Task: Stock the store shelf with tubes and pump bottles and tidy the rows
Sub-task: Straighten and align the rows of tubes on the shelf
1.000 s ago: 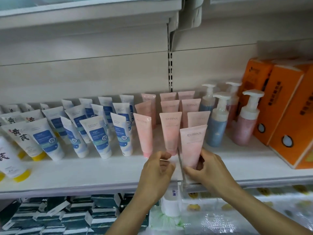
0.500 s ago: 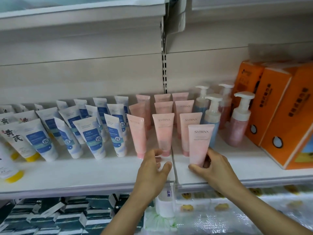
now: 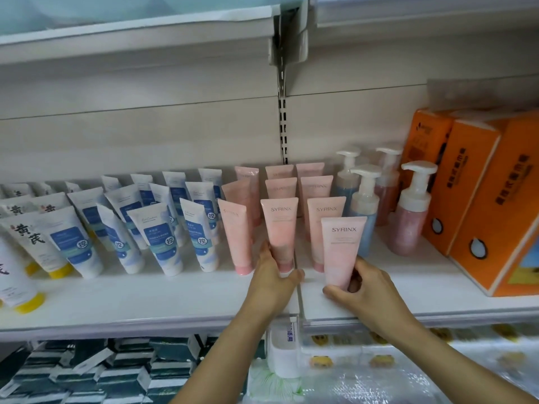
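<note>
White shelf (image 3: 145,301) carries, far left, yellow-capped white tubes (image 3: 26,237), then rows of blue-label white tubes (image 3: 159,237), then pink tubes. Left hand (image 3: 272,279) grips base of front-middle pink tube (image 3: 279,228), fingers curled round it, tube upright on cap. Right hand (image 3: 361,290) pinches lower end of frontmost pink tube (image 3: 342,249), upright near shelf front edge. Pump bottles (image 3: 408,211) beside them, orange boxes (image 3: 490,193) far right.
</note>
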Action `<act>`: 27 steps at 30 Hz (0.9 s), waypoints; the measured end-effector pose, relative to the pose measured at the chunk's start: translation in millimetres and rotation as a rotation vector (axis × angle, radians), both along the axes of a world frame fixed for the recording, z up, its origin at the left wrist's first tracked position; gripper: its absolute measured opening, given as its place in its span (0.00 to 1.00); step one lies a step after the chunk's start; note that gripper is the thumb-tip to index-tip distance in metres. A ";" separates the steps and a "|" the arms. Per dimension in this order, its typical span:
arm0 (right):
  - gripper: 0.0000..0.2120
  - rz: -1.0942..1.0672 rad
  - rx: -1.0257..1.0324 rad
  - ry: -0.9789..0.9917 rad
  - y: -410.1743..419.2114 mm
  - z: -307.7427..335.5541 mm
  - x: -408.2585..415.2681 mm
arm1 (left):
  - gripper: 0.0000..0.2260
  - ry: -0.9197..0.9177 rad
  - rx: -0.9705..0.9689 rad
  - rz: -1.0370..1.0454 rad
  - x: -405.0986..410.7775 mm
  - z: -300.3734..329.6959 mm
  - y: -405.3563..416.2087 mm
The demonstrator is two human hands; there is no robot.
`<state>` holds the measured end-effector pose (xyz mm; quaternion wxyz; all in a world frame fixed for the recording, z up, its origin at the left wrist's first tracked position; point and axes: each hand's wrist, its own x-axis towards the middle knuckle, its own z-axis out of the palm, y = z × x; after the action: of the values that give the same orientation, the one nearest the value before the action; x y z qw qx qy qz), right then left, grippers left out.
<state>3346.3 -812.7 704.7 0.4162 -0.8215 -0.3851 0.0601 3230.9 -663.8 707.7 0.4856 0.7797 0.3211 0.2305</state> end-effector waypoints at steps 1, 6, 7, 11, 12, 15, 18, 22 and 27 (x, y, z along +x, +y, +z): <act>0.15 0.002 0.002 0.001 0.0 -0.2 0.2 | 0.34 0.001 0.004 0.011 0.9 0.5 0.0; 0.15 0.008 0.003 0.001 0.0 -0.8 0.8 | 0.35 0.024 0.025 0.020 0.9 -1.5 -1.4; 0.15 0.008 0.002 -0.002 0.0 -0.8 1.0 | 0.35 0.030 0.027 0.024 1.0 -2.1 -1.2; 0.15 0.012 0.004 -0.002 0.0 -1.0 1.4 | 0.34 0.047 0.039 0.022 1.9 -1.2 -1.4; 0.15 0.013 0.006 -0.004 0.0 -1.1 1.5 | 0.34 0.048 0.039 0.021 1.9 -1.4 -1.4; 0.15 0.018 0.004 -0.007 -0.4 -1.2 1.4 | 0.33 0.048 0.031 0.018 1.4 -1.2 -1.9; 0.15 0.033 0.004 -0.005 -0.6 -1.2 2.1 | 0.31 0.053 0.022 0.014 0.5 -1.2 -1.2; 0.13 0.075 -0.010 0.000 -2.9 -0.6 4.7 | 0.31 0.103 0.083 0.000 -9.8 -3.6 -3.5; 0.11 0.112 0.007 0.008 -0.3 -1.5 3.7 | 0.33 0.164 0.093 0.045 -28.2 -3.0 -10.2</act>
<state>3350.1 -813.0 703.2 0.4163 -0.7970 -0.4292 0.0853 3202.7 -674.0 704.8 0.4157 0.8103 0.3661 0.1913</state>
